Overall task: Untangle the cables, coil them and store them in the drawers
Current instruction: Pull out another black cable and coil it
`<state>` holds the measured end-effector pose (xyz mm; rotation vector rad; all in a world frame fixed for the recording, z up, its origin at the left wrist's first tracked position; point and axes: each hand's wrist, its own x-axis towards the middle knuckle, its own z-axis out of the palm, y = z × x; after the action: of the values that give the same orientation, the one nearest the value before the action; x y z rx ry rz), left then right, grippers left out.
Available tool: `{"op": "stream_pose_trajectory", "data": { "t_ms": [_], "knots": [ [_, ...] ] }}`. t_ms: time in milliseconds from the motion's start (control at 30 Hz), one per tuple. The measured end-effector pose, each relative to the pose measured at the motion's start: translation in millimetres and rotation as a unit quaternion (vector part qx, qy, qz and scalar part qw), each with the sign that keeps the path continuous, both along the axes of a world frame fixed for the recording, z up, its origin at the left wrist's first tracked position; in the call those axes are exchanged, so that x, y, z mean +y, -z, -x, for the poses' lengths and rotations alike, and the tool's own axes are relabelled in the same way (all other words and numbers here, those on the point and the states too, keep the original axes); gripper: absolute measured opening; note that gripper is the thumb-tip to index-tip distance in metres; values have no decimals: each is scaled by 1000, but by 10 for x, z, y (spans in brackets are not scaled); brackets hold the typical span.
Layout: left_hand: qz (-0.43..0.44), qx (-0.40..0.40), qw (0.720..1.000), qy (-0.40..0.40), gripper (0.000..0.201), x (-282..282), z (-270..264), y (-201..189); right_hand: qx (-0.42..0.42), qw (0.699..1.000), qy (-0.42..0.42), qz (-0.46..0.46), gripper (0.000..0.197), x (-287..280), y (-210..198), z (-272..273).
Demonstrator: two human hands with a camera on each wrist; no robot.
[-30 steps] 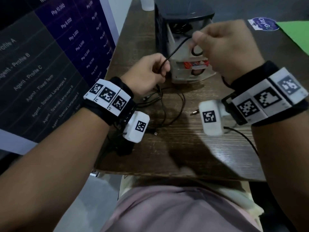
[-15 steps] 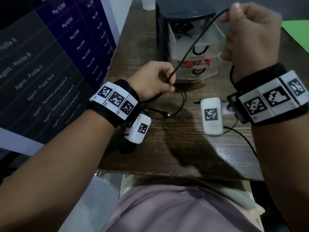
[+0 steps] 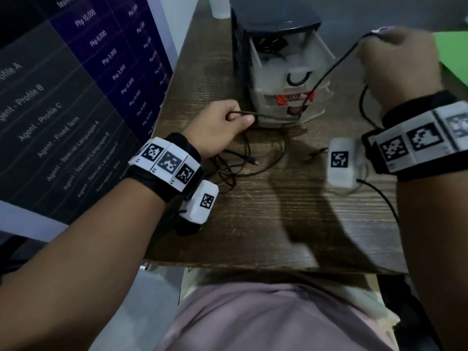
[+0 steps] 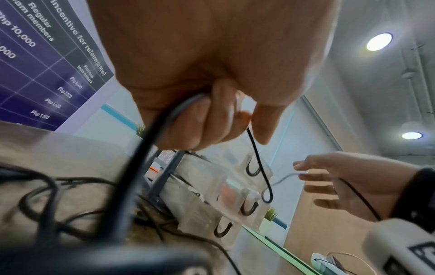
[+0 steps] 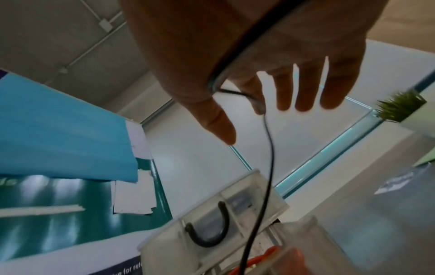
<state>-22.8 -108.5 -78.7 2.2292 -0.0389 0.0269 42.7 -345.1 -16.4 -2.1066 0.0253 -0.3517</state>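
A thin black cable (image 3: 331,68) stretches between my hands in front of the small drawer unit (image 3: 278,26). My left hand (image 3: 222,125) sits low by the unit's base, fingers curled round the cable (image 4: 259,167). My right hand (image 3: 397,64) is raised to the right of the unit. Its fingers (image 5: 303,89) are straight and spread, and the cable (image 5: 268,167) lies across the palm and hooks over the index finger. The top drawer (image 3: 304,59) is pulled out with a dark cable inside. An orange cable (image 3: 286,98) shows in a lower drawer.
More loose black cables (image 3: 243,160) lie tangled on the wooden table (image 3: 253,236) under my left wrist, with a small plug (image 3: 316,154) to their right. A dark poster board (image 3: 76,84) stands along the left edge. A green sheet (image 3: 453,54) lies at the back right.
My right hand rose from the drawer front, swung right and opened its fingers, drawing the cable out. My left hand sank toward the unit's base, still holding the cable.
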Motion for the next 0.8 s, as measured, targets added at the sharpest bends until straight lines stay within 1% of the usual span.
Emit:
{"op": "stream_pose_trajectory", "data": {
  "t_ms": [67, 100, 133, 167, 200, 233, 267, 300, 333, 367, 400, 433, 500, 600, 667, 733, 800],
  "knots": [
    [13, -29, 999, 8, 40, -7, 11, -78, 8, 994, 53, 90, 50, -25, 81, -4],
    [12, -46, 999, 13, 39, -9, 17, -115, 1, 990, 69, 121, 60, -8, 92, 43],
    [12, -60, 998, 19, 39, -12, 27, -149, -19, 986, 79, 145, 66, 29, 96, 98],
    [15, -68, 997, 25, 39, -16, 39, -178, -53, 983, 78, 159, 68, 77, 90, 148],
    [21, -70, 997, 31, 38, -19, 51, -205, -97, 980, 64, 160, 65, 120, 85, 177],
    [28, -70, 997, 35, 38, -25, 57, -227, -144, 977, 30, 153, 59, 161, 79, 194],
    [35, -68, 996, 38, 37, -36, 60, -247, -188, 972, -24, 140, 50, 212, 73, 209],
    [41, -68, 996, 41, 35, -51, 62, -266, -214, 965, -93, 121, 41, 268, 78, 229],
    [51, -71, 995, 44, 33, -69, 63, -280, -218, 957, -165, 95, 32, 326, 90, 264],
    [63, -78, 994, 49, 31, -90, 66, -296, -198, 951, -230, 68, 27, 395, 110, 308],
    [73, -88, 992, 53, 28, -107, 69, -311, -156, 945, -282, 51, 24, 462, 125, 354],
    [81, -100, 990, 58, 25, -122, 74, -328, -109, 940, -322, 42, 24, 521, 137, 395],
    [85, -110, 988, 67, 20, -130, 88, -359, -37, 929, -366, 32, 23, 597, 147, 445],
    [82, -108, 988, 76, 20, -79, 101, -359, -10, 929, -364, 68, 21, 577, 114, 437],
    [84, -105, 988, 75, 23, -40, 106, -334, -28, 934, -344, 88, 20, 541, 102, 418],
    [92, -89, 990, 63, 26, -23, 110, -296, -68, 951, -291, 77, 18, 502, 90, 369],
    [112, -62, 991, 49, 29, -5, 116, -248, -109, 968, -225, 37, 20, 456, 53, 299]
  ]
}}
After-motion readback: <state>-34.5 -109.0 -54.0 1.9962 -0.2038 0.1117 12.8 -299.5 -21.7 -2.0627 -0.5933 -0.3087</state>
